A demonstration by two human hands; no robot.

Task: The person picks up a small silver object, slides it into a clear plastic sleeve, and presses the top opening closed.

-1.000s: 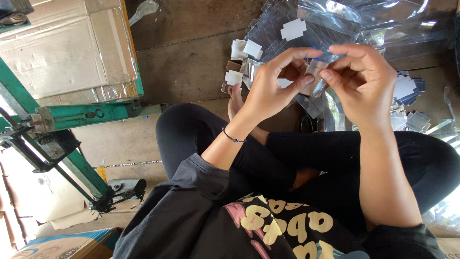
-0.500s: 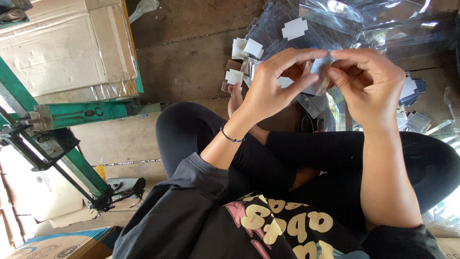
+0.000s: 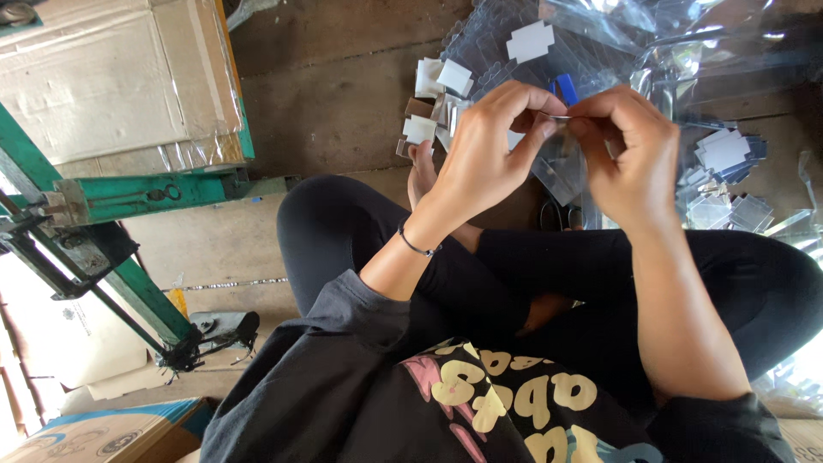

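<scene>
Above the crossed legs, over the wooden floor [image 3: 343, 103], both hands meet. Left hand [image 3: 484, 154] and right hand [image 3: 630, 159] each pinch, thumb against forefinger, one small thin clear plastic piece [image 3: 559, 117] held edge-on between them; other fingers curled. Piece is in the air, off the floor, just in front of the pile. Thin dark bracelet [image 3: 416, 247] on left wrist.

Floor, far edge, beyond the hands: heap of clear plastic sleeves [image 3: 600, 43], glossy, crumpled. White square cards [image 3: 530, 40] on and beside it, more white cards [image 3: 433, 81] left of the hands, bluish-grey card stack [image 3: 729, 154] to the right. Small blue item [image 3: 566, 87] just behind the fingertips, partly hidden.

Top left corner: large brown cardboard box [image 3: 103, 77] wrapped in clear film. Below it a green metal frame [image 3: 129, 197] with dark clamp parts. Bottom left corner: cardboard box with blue edge [image 3: 111, 429].
</scene>
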